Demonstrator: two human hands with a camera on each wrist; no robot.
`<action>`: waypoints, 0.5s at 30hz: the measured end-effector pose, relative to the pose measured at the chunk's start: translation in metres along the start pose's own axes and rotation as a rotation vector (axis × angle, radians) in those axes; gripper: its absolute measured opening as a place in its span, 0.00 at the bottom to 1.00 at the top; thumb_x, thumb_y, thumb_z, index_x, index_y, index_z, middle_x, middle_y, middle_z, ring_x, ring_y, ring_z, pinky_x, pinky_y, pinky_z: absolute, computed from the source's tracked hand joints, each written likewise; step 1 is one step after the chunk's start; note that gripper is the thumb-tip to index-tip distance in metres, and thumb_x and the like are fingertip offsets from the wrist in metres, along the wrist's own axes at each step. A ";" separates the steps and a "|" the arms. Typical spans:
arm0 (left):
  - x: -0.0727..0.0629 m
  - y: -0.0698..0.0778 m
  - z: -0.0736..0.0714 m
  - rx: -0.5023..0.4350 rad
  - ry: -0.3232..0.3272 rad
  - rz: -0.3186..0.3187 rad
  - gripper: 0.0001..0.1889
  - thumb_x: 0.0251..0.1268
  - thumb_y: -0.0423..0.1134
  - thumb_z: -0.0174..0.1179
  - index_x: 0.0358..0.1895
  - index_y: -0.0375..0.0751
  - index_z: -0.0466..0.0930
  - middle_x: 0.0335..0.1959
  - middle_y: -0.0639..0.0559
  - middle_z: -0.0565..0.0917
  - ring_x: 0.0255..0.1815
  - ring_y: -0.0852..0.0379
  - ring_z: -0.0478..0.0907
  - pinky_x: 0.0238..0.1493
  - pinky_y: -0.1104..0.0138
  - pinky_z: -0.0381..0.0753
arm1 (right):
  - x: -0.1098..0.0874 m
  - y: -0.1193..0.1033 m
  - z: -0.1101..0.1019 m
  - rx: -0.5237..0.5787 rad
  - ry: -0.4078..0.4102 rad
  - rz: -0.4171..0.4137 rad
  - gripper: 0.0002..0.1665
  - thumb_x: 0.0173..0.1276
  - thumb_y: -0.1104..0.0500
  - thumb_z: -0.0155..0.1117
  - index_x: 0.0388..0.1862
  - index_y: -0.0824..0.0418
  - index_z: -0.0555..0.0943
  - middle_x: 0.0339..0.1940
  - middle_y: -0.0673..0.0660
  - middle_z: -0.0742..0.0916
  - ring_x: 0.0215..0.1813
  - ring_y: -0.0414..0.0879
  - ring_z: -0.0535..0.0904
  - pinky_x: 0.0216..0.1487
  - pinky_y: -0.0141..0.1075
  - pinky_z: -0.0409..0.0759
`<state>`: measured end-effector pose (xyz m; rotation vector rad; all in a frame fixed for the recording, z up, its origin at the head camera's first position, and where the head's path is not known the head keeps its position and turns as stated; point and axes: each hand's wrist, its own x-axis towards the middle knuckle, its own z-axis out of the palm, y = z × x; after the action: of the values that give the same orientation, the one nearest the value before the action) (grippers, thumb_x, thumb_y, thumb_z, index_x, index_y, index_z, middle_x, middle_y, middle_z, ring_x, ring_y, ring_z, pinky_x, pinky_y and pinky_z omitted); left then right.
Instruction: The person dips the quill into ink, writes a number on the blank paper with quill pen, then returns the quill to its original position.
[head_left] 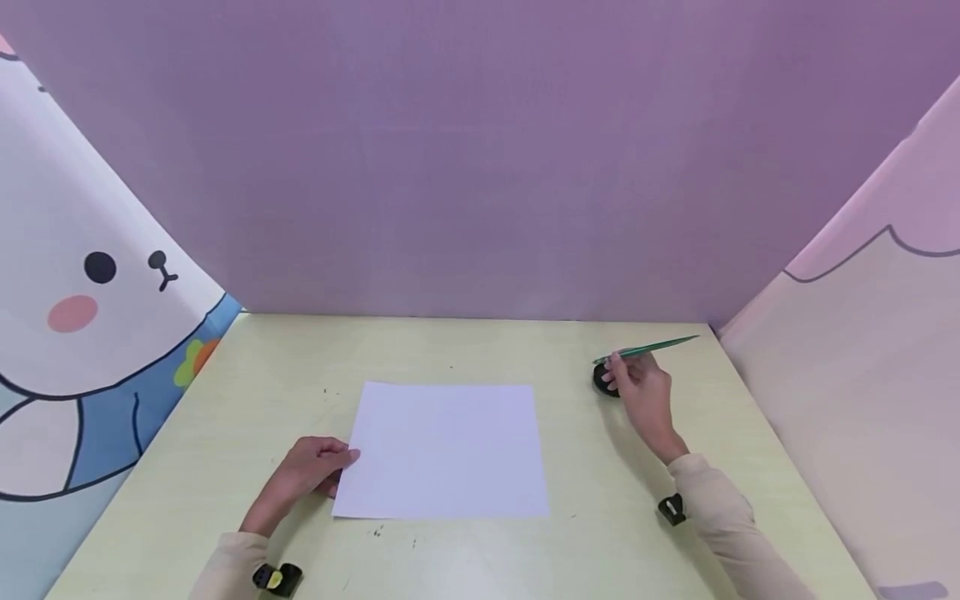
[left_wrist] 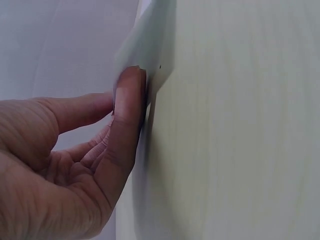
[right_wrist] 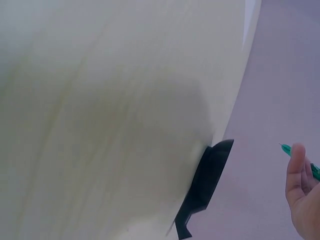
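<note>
1. The left wrist view shows fingers (left_wrist: 127, 102) under the paper (left_wrist: 145, 45); the head view mostly hides them.
2. The left grip (head_left: 307, 467) pinches the paper's left edge, at the tabletop (head_left: 465, 558).
3. The right grip (head_left: 645, 396) pinches a green pen (head_left: 663, 344) by a black round thing (head_left: 602, 382).

Cream sleeves (head_left: 726, 521), black wrist cameras (head_left: 672, 509)

even light, soft shadows, hazy wrist views

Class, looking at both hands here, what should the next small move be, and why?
Probably bring the green pen over the white paper: the right hand holds it near the black object, the left hand pinches the paper's left edge, and the paper looks blank.
</note>
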<state>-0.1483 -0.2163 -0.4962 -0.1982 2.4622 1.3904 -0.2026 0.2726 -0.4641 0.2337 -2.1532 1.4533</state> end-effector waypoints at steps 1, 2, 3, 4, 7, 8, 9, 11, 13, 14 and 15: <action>0.000 0.000 0.000 -0.004 0.000 -0.002 0.13 0.75 0.38 0.63 0.45 0.27 0.84 0.26 0.49 0.83 0.21 0.56 0.81 0.26 0.65 0.82 | 0.000 -0.001 0.001 0.002 -0.005 0.000 0.10 0.77 0.72 0.59 0.47 0.83 0.76 0.37 0.76 0.87 0.32 0.66 0.86 0.32 0.39 0.87; 0.000 -0.001 0.001 -0.008 -0.002 -0.002 0.12 0.75 0.38 0.63 0.44 0.27 0.84 0.26 0.49 0.83 0.21 0.57 0.81 0.25 0.66 0.82 | -0.001 -0.001 0.002 0.008 -0.010 0.002 0.10 0.77 0.72 0.59 0.47 0.83 0.76 0.37 0.76 0.87 0.33 0.67 0.85 0.32 0.39 0.87; 0.000 -0.001 0.001 -0.011 -0.004 -0.002 0.12 0.75 0.38 0.63 0.44 0.27 0.84 0.26 0.49 0.83 0.21 0.57 0.81 0.25 0.66 0.82 | -0.001 -0.002 0.003 0.010 -0.014 0.005 0.10 0.77 0.72 0.59 0.47 0.83 0.76 0.36 0.76 0.87 0.33 0.68 0.85 0.32 0.39 0.87; -0.001 -0.001 0.001 -0.012 -0.005 -0.003 0.12 0.75 0.38 0.63 0.43 0.27 0.84 0.26 0.49 0.83 0.21 0.57 0.80 0.25 0.66 0.82 | -0.002 -0.002 0.004 0.012 -0.019 0.008 0.10 0.77 0.72 0.59 0.47 0.83 0.76 0.36 0.76 0.87 0.33 0.68 0.85 0.32 0.39 0.87; -0.002 -0.001 0.002 -0.019 -0.005 0.001 0.12 0.75 0.37 0.63 0.43 0.27 0.83 0.26 0.49 0.83 0.21 0.57 0.80 0.25 0.66 0.82 | -0.003 -0.003 0.006 0.020 -0.032 0.018 0.10 0.77 0.72 0.59 0.47 0.83 0.77 0.36 0.75 0.87 0.31 0.61 0.87 0.32 0.40 0.87; -0.002 -0.001 0.002 -0.018 -0.005 0.006 0.12 0.75 0.37 0.63 0.43 0.27 0.83 0.26 0.49 0.83 0.21 0.57 0.80 0.25 0.66 0.82 | -0.003 -0.003 0.007 0.022 -0.036 0.023 0.10 0.77 0.72 0.60 0.47 0.82 0.77 0.36 0.74 0.87 0.30 0.57 0.87 0.32 0.40 0.87; -0.003 -0.001 0.002 -0.017 -0.003 0.009 0.12 0.75 0.37 0.63 0.44 0.26 0.83 0.26 0.49 0.83 0.21 0.56 0.80 0.25 0.66 0.82 | -0.003 -0.003 0.007 0.022 -0.038 0.024 0.10 0.77 0.72 0.60 0.47 0.82 0.77 0.35 0.73 0.87 0.30 0.52 0.87 0.32 0.41 0.87; -0.003 0.000 0.002 -0.017 0.001 0.016 0.13 0.75 0.37 0.63 0.45 0.26 0.82 0.27 0.49 0.83 0.22 0.56 0.80 0.25 0.66 0.82 | -0.003 -0.004 0.008 0.029 -0.043 0.030 0.10 0.77 0.71 0.60 0.47 0.82 0.77 0.35 0.73 0.87 0.30 0.46 0.87 0.32 0.41 0.87; -0.002 0.000 0.003 -0.012 0.005 0.021 0.13 0.75 0.37 0.63 0.46 0.26 0.82 0.27 0.49 0.83 0.22 0.56 0.80 0.25 0.66 0.82 | -0.003 -0.004 0.009 0.033 -0.048 0.031 0.10 0.78 0.71 0.60 0.47 0.82 0.77 0.35 0.74 0.87 0.29 0.46 0.87 0.32 0.38 0.87; -0.002 0.000 0.003 -0.012 0.006 0.023 0.13 0.75 0.37 0.63 0.46 0.26 0.82 0.26 0.49 0.82 0.22 0.56 0.80 0.25 0.66 0.82 | -0.004 -0.004 0.010 0.031 -0.051 0.029 0.10 0.78 0.71 0.60 0.47 0.81 0.77 0.34 0.74 0.87 0.30 0.49 0.87 0.32 0.36 0.87; -0.002 0.000 0.003 -0.011 0.007 0.025 0.13 0.75 0.37 0.63 0.46 0.26 0.82 0.26 0.49 0.82 0.22 0.56 0.80 0.25 0.66 0.82 | -0.004 -0.005 0.011 0.025 -0.052 0.023 0.09 0.78 0.71 0.60 0.47 0.81 0.77 0.34 0.75 0.87 0.30 0.52 0.87 0.33 0.33 0.86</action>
<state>-0.1459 -0.2137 -0.4973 -0.1760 2.4717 1.4161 -0.2008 0.2604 -0.4655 0.2592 -2.1870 1.5036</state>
